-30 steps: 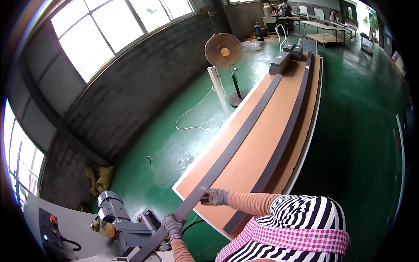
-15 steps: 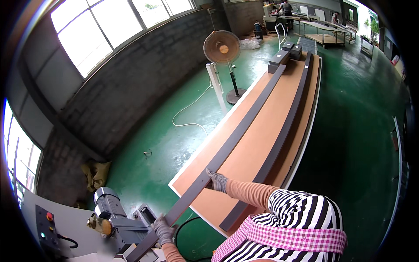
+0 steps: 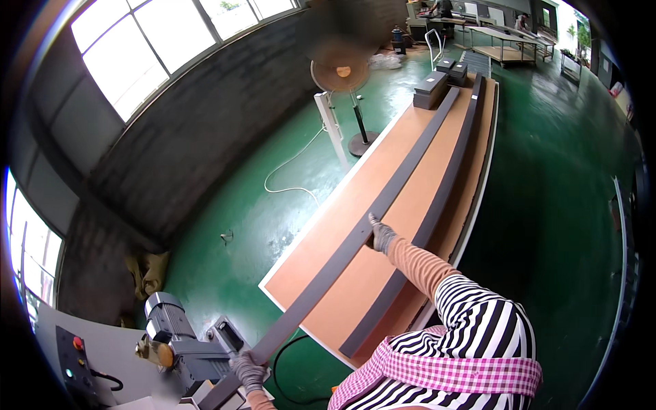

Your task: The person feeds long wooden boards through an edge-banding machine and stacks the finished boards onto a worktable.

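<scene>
Both hands, left hand point(image 3: 250, 369) and right hand point(image 3: 380, 236), grip tight around the long dark strip point(image 3: 355, 239); it looks stiff, heavy, best held far apart.

We're getting strong daylight through the big windows point(image 3: 143, 55) at upper left, blown out to white. The green floor point(image 3: 547, 205) throws back a soft sheen near the far doorway. Our fisheye bends the long surface point(image 3: 383, 225) and darkens the corners to black. The fan point(image 3: 339, 68) looks smeared and blurry; shadows stay soft.
</scene>
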